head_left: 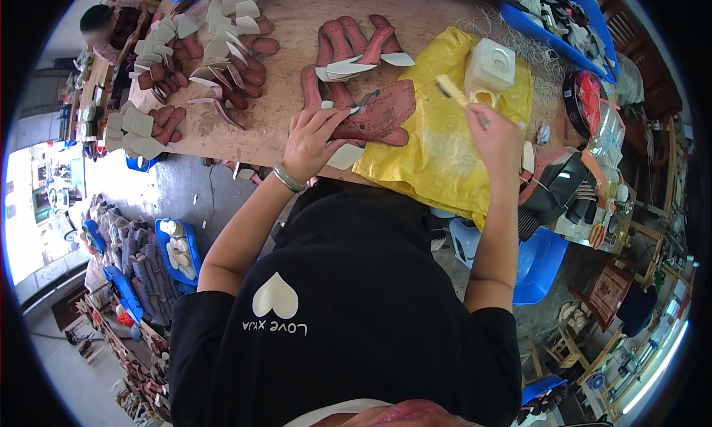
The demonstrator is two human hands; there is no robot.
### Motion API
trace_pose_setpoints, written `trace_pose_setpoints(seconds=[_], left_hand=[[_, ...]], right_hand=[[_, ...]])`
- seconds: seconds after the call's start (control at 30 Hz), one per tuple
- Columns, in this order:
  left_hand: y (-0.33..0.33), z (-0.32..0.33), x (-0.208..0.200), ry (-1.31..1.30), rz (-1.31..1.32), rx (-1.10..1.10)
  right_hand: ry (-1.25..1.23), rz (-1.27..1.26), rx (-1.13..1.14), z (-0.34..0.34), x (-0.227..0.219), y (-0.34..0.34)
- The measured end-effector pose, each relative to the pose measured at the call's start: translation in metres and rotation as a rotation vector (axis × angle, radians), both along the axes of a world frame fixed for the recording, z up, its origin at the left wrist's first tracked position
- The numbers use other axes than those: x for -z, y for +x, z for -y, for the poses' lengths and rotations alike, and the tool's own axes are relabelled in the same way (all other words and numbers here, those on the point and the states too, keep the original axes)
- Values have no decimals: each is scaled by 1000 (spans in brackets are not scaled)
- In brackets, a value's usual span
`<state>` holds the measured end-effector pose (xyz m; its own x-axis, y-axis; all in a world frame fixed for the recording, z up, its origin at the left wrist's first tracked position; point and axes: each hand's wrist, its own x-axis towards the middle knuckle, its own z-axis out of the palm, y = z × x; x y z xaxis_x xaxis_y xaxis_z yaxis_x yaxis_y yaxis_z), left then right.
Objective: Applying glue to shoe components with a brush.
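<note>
My left hand [315, 139] is closed around the heel end of a dark red shoe last [386, 112], at the near edge of the table. A white insole piece [345, 156] pokes out below that last. My right hand [494, 136] grips a small brush [452, 91] with pale bristles, raised above a yellow plastic sheet [426, 149]. Just beyond the brush stands a white plastic jug [492, 65] with a cut opening on its near side. More red lasts [343, 41] with white pieces lie farther back, near my left hand.
Rows of red lasts with white pieces [241, 75] cover the left of the wooden table [285, 4]. Tangled white string [545, 64] and dark shoe parts [567, 182] lie at right. Blue bins [541, 267] stand below the table. Another person [111, 30] is at far left.
</note>
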<state>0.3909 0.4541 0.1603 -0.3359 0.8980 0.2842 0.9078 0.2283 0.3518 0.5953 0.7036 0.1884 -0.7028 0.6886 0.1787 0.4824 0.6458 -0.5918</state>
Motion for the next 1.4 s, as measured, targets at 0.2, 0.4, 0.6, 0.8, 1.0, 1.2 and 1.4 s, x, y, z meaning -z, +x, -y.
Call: trace_pose_setpoints(seconds=[0.2, 0.4, 0.6, 0.8, 1.0, 1.2, 1.4], left_hand=[[-11, 23, 2, 57, 5, -45], [-51, 72, 10, 121, 17, -205], [-92, 126, 15, 175, 49, -275], [-142, 201, 13, 247, 54, -389], [-186, 267, 48, 714, 599, -659], [-289, 331, 138, 506, 659, -1280], [-406, 402, 249, 723, 722, -1564]], right_hand=[[-1, -175, -239, 56, -23, -51], [-129, 120, -160, 18, 2, -54], [-216, -238, -336, 139, -49, -160], [313, 125, -361, 144, -49, -243], [-454, -61, -316, 164, -53, -256], [-632, -102, -64, 197, -7, -253], [-622, -79, -18, 206, -16, -257]])
